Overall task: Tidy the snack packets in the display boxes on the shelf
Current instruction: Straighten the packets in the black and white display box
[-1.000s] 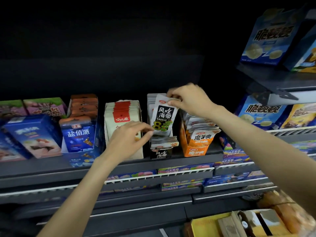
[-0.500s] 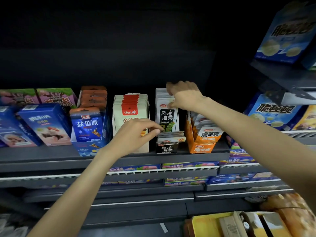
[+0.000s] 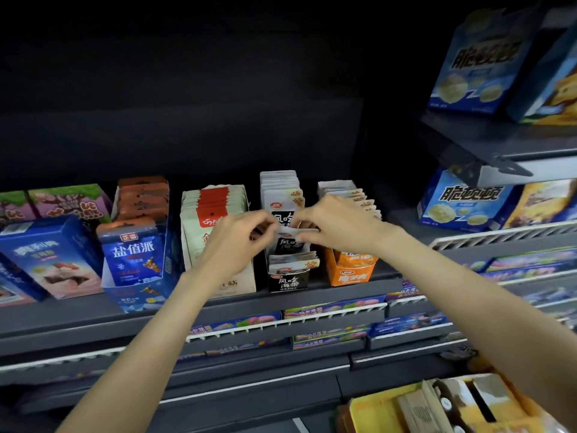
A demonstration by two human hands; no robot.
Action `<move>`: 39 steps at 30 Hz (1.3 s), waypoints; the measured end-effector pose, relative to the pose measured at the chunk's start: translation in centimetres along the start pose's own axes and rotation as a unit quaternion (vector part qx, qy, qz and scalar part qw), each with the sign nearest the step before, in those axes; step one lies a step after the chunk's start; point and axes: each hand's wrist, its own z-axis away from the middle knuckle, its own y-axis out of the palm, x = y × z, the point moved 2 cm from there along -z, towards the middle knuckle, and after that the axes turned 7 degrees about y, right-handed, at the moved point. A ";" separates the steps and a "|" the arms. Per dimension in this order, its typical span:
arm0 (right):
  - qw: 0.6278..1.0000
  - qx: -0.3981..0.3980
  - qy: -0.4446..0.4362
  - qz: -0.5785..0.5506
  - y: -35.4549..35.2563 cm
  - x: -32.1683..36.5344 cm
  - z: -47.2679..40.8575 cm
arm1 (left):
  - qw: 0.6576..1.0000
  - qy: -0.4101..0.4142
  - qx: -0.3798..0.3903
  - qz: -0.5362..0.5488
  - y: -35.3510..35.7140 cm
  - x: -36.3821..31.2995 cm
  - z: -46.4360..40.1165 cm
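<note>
Both hands pinch one small black-and-white foil snack packet [image 3: 292,242]: left hand [image 3: 237,242] on its left edge, right hand [image 3: 335,225] on its top right. Two-point grip probably keeps the floppy packet square for slotting in. It sits just above the narrow black cardboard display box [image 3: 288,281] at the front edge of the dark grey shelf [image 3: 62,317], between the cream box [image 3: 215,232] and the orange box [image 3: 352,273]. Packets below lean forward, untidied.
</note>
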 end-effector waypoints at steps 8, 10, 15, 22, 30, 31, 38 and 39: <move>0.979 -0.174 0.084 -0.067 -5.0 -2.7 1.2 | 0.964 -0.145 -0.045 0.217 -0.7 -0.1 -0.2; 0.956 -0.221 0.118 -0.156 -6.6 -4.4 2.1 | 0.951 -0.170 -0.051 0.251 -0.8 0.4 0.0; 0.877 -0.231 0.169 -0.387 -7.0 -7.1 3.7 | 0.908 -0.211 -0.051 0.357 -0.9 -0.3 -0.3; 0.854 -0.253 0.108 -0.443 -6.4 -7.0 4.3 | 0.813 -0.299 -0.018 0.499 -1.2 -1.7 -0.9; 0.908 -0.298 -0.141 -0.259 -6.0 -5.5 6.4 | 0.800 -0.281 -0.062 0.526 -2.3 -1.7 -1.4; 0.911 -0.296 -0.153 -0.242 -5.8 -5.6 6.6 | 0.809 -0.276 -0.069 0.515 -2.4 -1.6 -1.4; 0.927 -0.294 -0.209 -0.097 -5.1 -6.6 6.8 | 0.838 -0.238 -0.106 0.479 -2.5 -1.9 -1.7; 0.927 -0.295 -0.214 -0.084 -5.0 -6.8 6.8 | 0.841 -0.236 -0.109 0.474 -2.5 -1.9 -1.8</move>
